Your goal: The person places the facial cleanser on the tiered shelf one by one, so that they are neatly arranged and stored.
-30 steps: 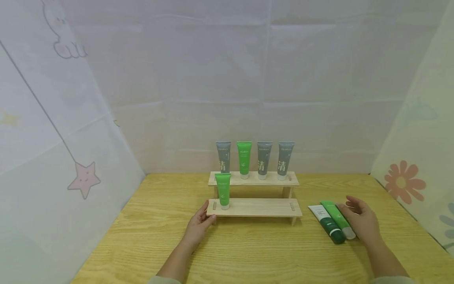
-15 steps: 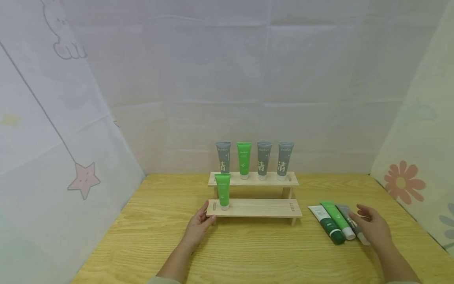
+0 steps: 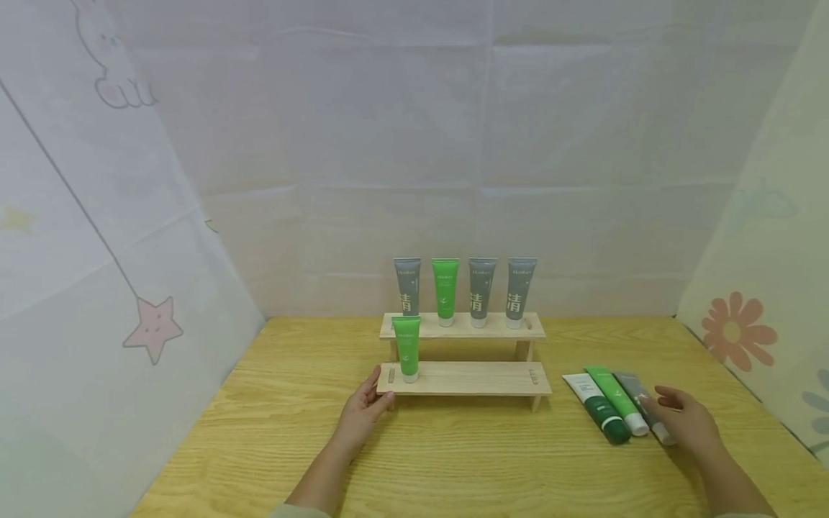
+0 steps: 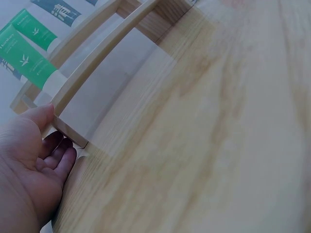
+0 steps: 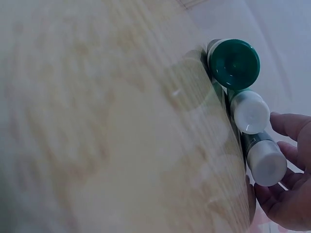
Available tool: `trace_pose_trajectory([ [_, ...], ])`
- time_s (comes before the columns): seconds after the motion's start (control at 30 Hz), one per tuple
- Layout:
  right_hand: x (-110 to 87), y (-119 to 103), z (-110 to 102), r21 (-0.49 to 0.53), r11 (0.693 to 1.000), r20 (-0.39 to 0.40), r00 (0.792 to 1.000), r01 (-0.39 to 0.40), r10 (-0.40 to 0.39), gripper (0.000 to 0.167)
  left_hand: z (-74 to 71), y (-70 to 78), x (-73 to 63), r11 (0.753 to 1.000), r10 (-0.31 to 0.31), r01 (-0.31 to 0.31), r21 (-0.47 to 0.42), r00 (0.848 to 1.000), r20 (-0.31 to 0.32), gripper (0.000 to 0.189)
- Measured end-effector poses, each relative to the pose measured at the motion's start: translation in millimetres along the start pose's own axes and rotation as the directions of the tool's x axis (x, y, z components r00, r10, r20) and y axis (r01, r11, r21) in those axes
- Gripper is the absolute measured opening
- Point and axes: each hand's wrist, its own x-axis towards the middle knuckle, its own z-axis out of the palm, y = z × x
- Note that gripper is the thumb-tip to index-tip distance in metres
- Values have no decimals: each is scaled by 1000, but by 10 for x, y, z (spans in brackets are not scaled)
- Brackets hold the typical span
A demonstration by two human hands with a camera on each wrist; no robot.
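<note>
A two-tier wooden stand (image 3: 479, 388) is in the middle of the head view. My left hand (image 3: 359, 417) holds the left end of its lower tier, thumb on the board's edge and fingers curled below. A green tube (image 3: 406, 349) stands cap-down on that tier, near this hand. At the right, three tubes lie side by side: a white and dark green tube (image 3: 597, 409), a green tube (image 3: 615, 399) and a grey tube (image 3: 635, 388). My right hand (image 3: 689, 424) is over the grey tube, its thumb and curled fingers on either side, near the white cap (image 5: 267, 164).
On the upper tier stand grey tubes (image 3: 520, 288) and one green tube (image 3: 445, 288), all cap-down. The wood-grain table (image 3: 479, 460) extends around the stand. Pale printed sheets (image 3: 363, 144) rise behind and at both sides.
My right hand has shifted right, off the green lying tube and onto the grey one, which has come into view. My left hand and the stand have stayed put.
</note>
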Motion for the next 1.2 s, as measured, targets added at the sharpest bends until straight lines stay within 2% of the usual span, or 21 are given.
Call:
trace_pose_trajectory([
  [0.73, 102, 28, -1, -113, 994, 92, 996, -5, 15, 88, -5, -3, -12, 1000, 4, -4, -23, 1000, 13, 72],
  [1.2, 56, -39, 7, -137, 991, 54, 999, 3, 5, 79, 2, 9, -14, 1000, 3, -3, -21, 1000, 5, 70],
])
